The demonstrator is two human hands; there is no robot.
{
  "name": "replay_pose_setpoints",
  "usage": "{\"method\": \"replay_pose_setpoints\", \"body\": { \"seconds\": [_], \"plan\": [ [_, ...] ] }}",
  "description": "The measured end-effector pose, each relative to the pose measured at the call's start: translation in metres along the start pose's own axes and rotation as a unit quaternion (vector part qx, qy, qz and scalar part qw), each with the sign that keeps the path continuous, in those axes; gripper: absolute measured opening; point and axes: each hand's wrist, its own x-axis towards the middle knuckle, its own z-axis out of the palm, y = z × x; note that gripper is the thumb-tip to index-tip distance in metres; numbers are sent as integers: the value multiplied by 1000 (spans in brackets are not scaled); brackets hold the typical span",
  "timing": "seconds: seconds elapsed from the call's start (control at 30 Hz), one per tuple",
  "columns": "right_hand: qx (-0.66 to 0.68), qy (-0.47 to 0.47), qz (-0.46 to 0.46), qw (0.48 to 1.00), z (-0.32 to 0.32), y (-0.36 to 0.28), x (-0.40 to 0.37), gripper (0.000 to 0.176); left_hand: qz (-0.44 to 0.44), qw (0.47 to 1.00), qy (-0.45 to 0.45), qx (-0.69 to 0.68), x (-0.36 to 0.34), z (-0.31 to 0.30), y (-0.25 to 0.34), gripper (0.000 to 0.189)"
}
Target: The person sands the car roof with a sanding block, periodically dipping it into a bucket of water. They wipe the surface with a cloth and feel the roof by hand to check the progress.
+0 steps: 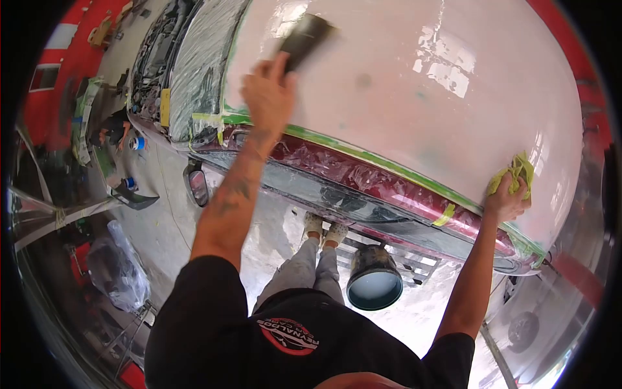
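Note:
My left hand [269,94] is closed around a dark sanding block [307,40], blurred by motion, at the far left of the car roof [369,97]. The roof is pale pinkish, wet and shiny, with darker and greenish spots. Toward the right end of the roof, my right hand [508,198] grips a crumpled yellow-green cloth [518,175] pressed against the surface. Green masking tape [389,168] runs along the roof's near edge, above the dark red side rail [350,170].
A black bucket [374,279] of cloudy liquid stands by my feet on a slatted platform [414,262]. Plastic film covers the windshield [201,71]. The side mirror [195,183] juts out at left. Another person [115,126] is low down beyond the car's front.

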Motion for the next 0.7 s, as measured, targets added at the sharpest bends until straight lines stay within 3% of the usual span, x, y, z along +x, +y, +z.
{"method": "replay_pose_setpoints", "body": {
  "seconds": [0.07,0.1,0.17,0.2,0.27,0.33,0.4,0.5,0.57,0.6,0.67,0.7],
  "plan": [
    [-11,-13,9,1000,-3,-4,-1,49,116,985,-104,-77,-43,-15,88,38],
    [-10,-10,9,1000,-4,-2,0,49,164,963,-149,-155,-71,-7,123,45],
    [24,-2,-24,999,-2,5,0,50,304,929,-143,-154,-79,-26,145,51],
    [25,-4,-25,999,-2,4,0,50,319,929,-130,-138,-65,-24,131,54],
    [26,-10,-23,999,-4,4,0,47,273,953,-107,-77,-21,-14,81,50],
    [22,-10,-18,1000,-3,0,1,46,125,987,-98,7,45,-1,20,42],
    [20,-8,-10,1000,-5,-2,0,45,23,999,42,26,78,28,-38,42],
    [22,-6,6,1000,-3,-4,-2,44,24,999,-24,1,28,2,21,46],
    [10,-2,-5,1000,-2,-2,-1,44,147,985,-71,-46,-36,-22,61,50],
    [12,-1,-4,1000,-3,-2,0,44,148,986,-69,-46,-34,-25,59,50],
    [20,-7,-10,1000,-4,-1,-2,43,265,955,-112,-78,-30,-33,46,52],
    [21,-7,-11,1000,-3,-2,-2,43,248,964,-62,-72,-8,-16,28,51]
  ]
}}
